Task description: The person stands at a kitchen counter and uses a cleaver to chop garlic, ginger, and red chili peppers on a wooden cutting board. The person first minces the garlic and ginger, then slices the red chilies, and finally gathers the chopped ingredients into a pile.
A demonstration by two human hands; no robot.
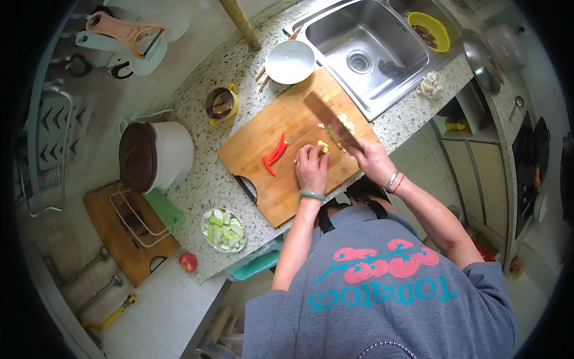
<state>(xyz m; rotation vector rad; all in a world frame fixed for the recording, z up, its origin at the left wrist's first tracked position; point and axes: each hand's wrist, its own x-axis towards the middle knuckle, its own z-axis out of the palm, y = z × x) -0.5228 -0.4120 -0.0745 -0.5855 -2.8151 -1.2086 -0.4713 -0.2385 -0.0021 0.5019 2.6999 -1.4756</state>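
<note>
My right hand (pixel 373 163) is wrapped round the handle of a cleaver (pixel 330 117), its broad blade tilted over the right part of a wooden cutting board (pixel 251 143). My left hand (pixel 311 170) rests on the board with its fingertips curled against a small pale yellow piece (pixel 323 146), perhaps ginger or garlic. Chopped pale bits (pixel 347 124) lie beside and partly behind the blade. To the left of my left hand are red chili peppers (pixel 276 152). Blade and fingers appear apart.
A white bowl (pixel 290 61) sits on chopsticks behind the board, near the steel sink (pixel 371 42). Left of the board stand a yellow-handled cup (pixel 221 104) and a white pot with brown lid (pixel 156 157). A bowl of cut green vegetable (pixel 223 231) is near the counter's edge.
</note>
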